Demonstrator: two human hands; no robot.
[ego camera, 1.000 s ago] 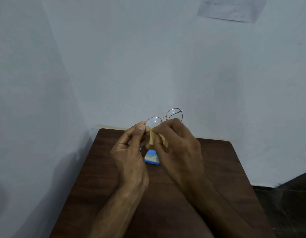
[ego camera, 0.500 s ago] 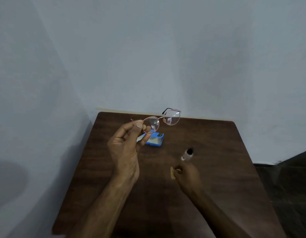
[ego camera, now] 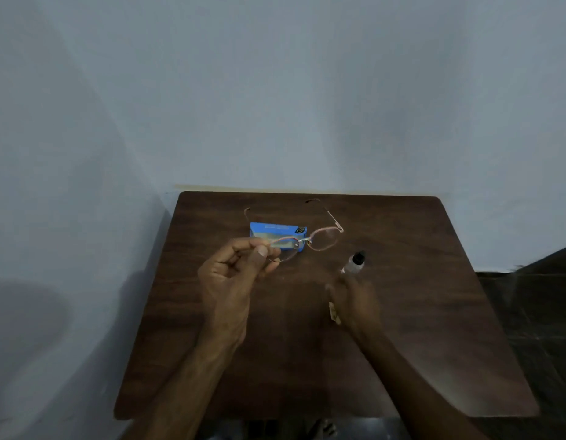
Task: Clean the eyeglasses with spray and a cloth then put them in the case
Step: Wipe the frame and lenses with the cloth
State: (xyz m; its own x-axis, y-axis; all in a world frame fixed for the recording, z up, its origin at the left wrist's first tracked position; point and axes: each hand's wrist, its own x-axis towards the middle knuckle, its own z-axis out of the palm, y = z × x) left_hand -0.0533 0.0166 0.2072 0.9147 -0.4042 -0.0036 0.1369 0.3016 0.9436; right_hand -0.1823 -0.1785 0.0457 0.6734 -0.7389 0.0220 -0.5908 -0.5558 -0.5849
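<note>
Presently, item 1: left hand [ego camera: 230, 281], thumb and fingers pinched together on the outer rim of 1 lens of the eyeglasses [ego camera: 307, 241], held above the tabletop [ego camera: 307, 360], both temples unfolded.

Item 2: right hand [ego camera: 356, 300], blurred, just beside the spray bottle [ego camera: 354, 264]. Its grip cannot be told, nor whether it holds the cloth [ego camera: 334, 312] showing at its edge.

Item 3: case [ego camera: 275, 230], on the tabletop beneath the eyeglasses.

Risks: a 1-sided pinch may twist the thin frame or let it slip, the thumb may smear the lens, and a hasty reach may knock the bottle rolling.

Materials: thin pinkish wire rims with rounded clear lenses. Small clear bottle with black cap. Pale yellow cloth. Blue boxy case. Dark wood-grain top.
</note>
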